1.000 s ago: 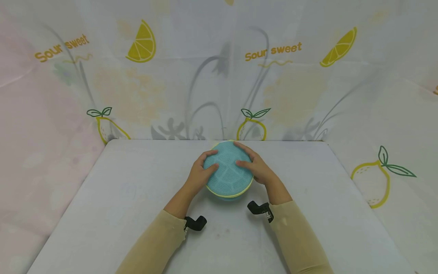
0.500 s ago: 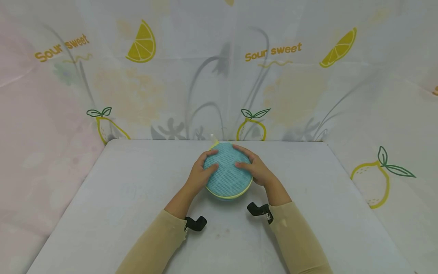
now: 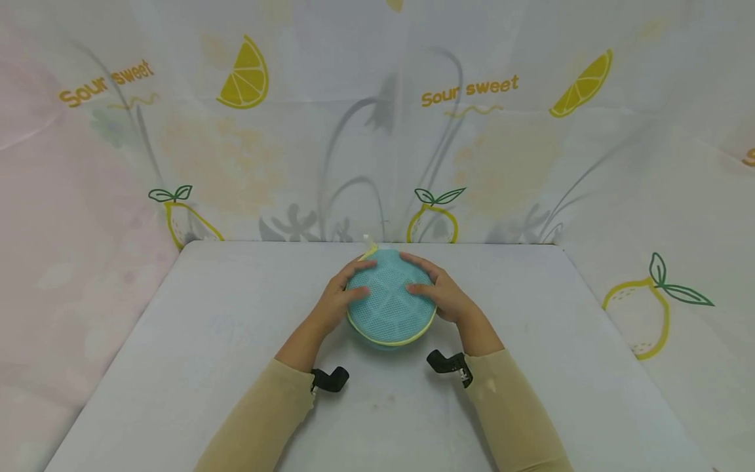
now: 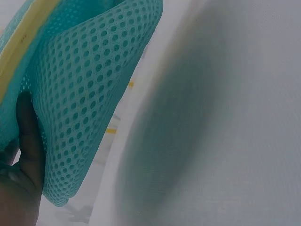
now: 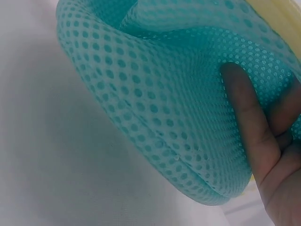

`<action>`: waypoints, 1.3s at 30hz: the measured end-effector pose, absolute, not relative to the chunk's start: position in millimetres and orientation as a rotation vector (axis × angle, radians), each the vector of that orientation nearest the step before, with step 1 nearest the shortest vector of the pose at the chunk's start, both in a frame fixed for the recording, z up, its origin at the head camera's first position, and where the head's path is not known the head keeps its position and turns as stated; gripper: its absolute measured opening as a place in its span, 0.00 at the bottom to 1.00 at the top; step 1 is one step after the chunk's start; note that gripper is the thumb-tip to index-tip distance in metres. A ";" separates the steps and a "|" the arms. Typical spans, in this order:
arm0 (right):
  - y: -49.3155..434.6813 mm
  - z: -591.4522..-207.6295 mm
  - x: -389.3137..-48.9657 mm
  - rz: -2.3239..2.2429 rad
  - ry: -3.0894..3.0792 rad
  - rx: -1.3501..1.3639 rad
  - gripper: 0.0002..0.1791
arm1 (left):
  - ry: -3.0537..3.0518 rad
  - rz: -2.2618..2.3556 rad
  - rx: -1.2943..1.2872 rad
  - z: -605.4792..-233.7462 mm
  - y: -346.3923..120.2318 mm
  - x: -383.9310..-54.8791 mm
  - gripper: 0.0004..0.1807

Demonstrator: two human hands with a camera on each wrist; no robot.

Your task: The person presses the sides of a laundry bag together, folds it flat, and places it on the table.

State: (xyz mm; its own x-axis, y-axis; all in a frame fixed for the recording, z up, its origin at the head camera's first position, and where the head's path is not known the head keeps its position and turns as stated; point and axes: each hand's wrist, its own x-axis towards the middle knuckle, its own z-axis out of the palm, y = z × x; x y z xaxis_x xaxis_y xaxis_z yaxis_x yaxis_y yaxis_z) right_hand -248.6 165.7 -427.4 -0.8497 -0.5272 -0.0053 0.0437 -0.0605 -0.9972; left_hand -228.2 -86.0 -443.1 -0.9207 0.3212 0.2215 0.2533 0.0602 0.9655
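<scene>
A round, light-blue mesh laundry bag (image 3: 392, 301) with yellow trim is held between both hands near the back of the white table. My left hand (image 3: 336, 298) grips its left side, thumb on the top panel and fingers along the far left rim. On the other side my right hand (image 3: 445, 292) holds it the same way, thumb laid on the mesh. Seen in the left wrist view, the soft side wall of the bag (image 4: 94, 70) hangs over the tabletop with a shadow beside it. In the right wrist view, fingers (image 5: 249, 113) press into the folded mesh wall.
The white tabletop (image 3: 236, 328) runs up to a lemon-print cloth (image 3: 354, 151) hanging behind and at both sides. A black wrist camera mount (image 3: 331, 379) sticks out inside the left sleeve, and another camera mount (image 3: 449, 362) inside the right sleeve.
The bag has come slightly toward me and left, its far edge dropping to show a yellow trim end and pale tab at upper left. My left hand has shifted a little left with it.
</scene>
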 end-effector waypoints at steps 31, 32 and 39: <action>158.8 -431.7 -251.4 -2.094 1.883 -0.465 0.33 | 2.309 2.112 0.231 -449.7 -77.3 -228.7 0.28; 158.2 -431.1 -250.9 -2.105 1.875 -0.453 0.33 | 2.303 2.139 0.215 -449.9 -77.1 -229.2 0.29; 156.2 -428.4 -248.4 -2.143 1.825 -0.403 0.32 | 2.254 2.273 0.133 -449.8 -74.9 -231.7 0.32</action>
